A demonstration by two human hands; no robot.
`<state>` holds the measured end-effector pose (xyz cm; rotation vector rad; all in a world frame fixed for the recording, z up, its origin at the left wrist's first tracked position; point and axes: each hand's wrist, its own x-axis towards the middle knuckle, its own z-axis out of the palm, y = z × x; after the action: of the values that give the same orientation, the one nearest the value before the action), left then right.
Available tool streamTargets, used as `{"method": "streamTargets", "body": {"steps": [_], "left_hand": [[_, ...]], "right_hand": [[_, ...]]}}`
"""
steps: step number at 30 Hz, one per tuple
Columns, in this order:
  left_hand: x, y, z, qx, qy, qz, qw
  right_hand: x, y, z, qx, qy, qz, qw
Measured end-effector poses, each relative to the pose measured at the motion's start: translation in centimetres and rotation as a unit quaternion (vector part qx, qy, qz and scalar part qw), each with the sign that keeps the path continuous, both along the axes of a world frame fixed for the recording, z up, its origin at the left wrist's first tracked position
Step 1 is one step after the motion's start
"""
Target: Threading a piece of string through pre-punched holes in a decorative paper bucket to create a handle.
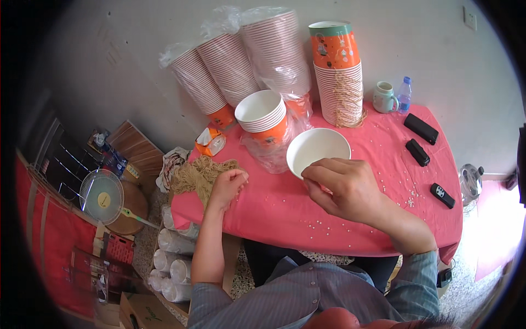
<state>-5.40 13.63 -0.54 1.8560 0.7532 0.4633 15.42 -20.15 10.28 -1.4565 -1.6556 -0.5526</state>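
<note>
Clearly, printed drawings [322, 49] decorate the orange tub [335, 55] beyond the white tub [316, 147].

At the right of the pink tablecloth [383, 148], a pale green mug [383, 98] stands just beside a clear, blue-capped bottle [404, 96]. Nearer the person along that side lie a long black case [421, 129], a smaller black case [418, 152] and a black remote [442, 196] with pale buttons. A white socket [469, 18] sits on the grey wall [405, 44]. Off to the left are a round-grilled fan [102, 197], a wood-grained panel [136, 143] and a red perforated basket [118, 250].
</note>
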Motion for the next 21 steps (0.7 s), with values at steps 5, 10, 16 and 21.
{"method": "streamTargets", "body": {"steps": [5,10,16,21], "left_hand": [[-0.5,-9.1,7.1,0.015,0.019,-0.152,0.988],[-0.8,-15.4,12.8,0.001,0.032,-0.292,0.956],[-1.6,-16.2,14.4,0.064,0.035,-0.324,0.943],[-2.1,-16.9,12.9,0.136,0.053,-0.279,0.949]], "right_hand": [[0.3,0.8,-1.6,-0.055,0.061,0.090,0.993],[-1.8,0.8,-1.9,-0.178,0.238,0.286,0.911],[-2.7,0.1,-1.1,-0.289,0.342,0.292,0.845],[-2.3,-0.4,-2.4,-0.179,0.142,0.185,0.956]]}}
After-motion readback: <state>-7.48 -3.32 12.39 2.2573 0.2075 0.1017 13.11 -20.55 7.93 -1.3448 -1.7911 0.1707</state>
